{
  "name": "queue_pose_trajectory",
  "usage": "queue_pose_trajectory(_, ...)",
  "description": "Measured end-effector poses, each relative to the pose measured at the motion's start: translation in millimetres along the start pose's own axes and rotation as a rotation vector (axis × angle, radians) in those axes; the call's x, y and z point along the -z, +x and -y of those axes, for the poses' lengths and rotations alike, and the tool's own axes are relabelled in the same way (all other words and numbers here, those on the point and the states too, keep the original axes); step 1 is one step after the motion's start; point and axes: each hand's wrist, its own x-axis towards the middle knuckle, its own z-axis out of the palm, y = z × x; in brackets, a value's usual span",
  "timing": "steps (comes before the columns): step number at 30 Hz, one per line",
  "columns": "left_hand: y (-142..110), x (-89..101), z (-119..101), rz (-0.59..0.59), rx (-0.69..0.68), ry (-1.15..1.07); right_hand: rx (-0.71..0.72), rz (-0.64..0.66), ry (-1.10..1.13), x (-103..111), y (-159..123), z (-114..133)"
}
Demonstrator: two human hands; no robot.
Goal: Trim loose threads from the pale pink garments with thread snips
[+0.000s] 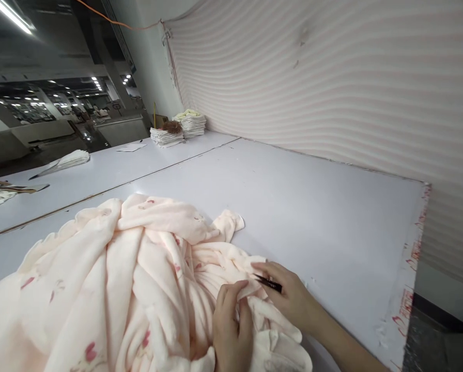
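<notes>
A large heap of pale pink fleecy cloth (125,289) with small pink heart and floral prints lies bunched up on the table. My left hand (233,325) is closed, with thumb and fingers pinching an edge of this cloth near the heap's right side. Just to the right, my right hand (288,294) is closed round small black thread snips (268,283), their pointed end directed left at the cloth. The fingertips of this hand also touch the cloth. Part of the snips is hidden inside the palm.
The heap rests on a pale table (312,206) with a seam across it. Folded cloth stacks (167,137) stand at the far end. A white folded bundle (71,159) lies at the left. A striped fabric sheet (312,77) hangs along the right side.
</notes>
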Motion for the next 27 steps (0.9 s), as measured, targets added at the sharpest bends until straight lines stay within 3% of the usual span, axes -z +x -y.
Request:
queue_pose_trajectory(5, -2, 4.4, 7, -0.06, -0.099, 0.238, -0.099, -0.119, 0.051, 14, 5, 7)
queue_pose_trajectory(9, -2, 6.2, 12, -0.029, -0.19, 0.32, -0.099, -0.019, 0.128, 17, -8, 14)
queue_pose_trajectory(15, -2, 7.5, 9, -0.063, -0.259, 0.304, 0.007, 0.088, -0.135, 16, -28, 27)
queue_pose_trajectory(20, -4, 7.4, 5, -0.023, -0.255, 0.325, 0.11, 0.037, -0.369, 16, -40, 30)
queue_pose_trajectory(27, -3, 9.1, 5, 0.049, -0.307, 0.347, 0.094, 0.018, -0.588, 12, -40, 34)
